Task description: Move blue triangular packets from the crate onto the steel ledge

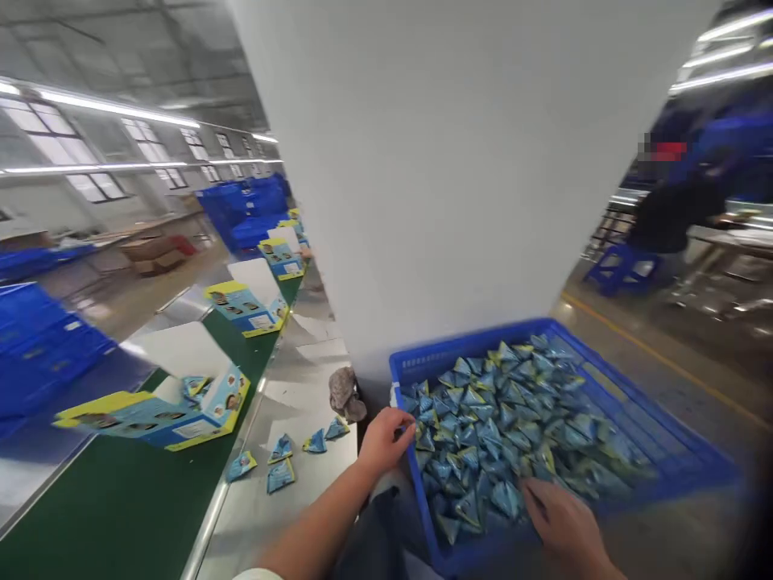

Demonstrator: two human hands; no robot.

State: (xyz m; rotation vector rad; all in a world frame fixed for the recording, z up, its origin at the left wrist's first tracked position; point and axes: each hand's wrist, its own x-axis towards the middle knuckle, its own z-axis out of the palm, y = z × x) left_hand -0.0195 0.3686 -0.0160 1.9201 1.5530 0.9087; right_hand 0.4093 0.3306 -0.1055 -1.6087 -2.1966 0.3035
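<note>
Nearby, loose packets [281, 471], open box [181, 403], white pillar [459, 161] behind crate [652, 435].

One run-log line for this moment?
left hand: on crate edge | right hand: in blue packets | open box: on belt

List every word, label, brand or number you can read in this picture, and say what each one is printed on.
No text can be read.
Open display boxes on the green belt: printed panels with small pictures, lettering too blurred.
Blue triangular packets in the blue crate, where the left hand and right hand reach: print too small.
Loose packets on the steel table: unreadable.
</note>
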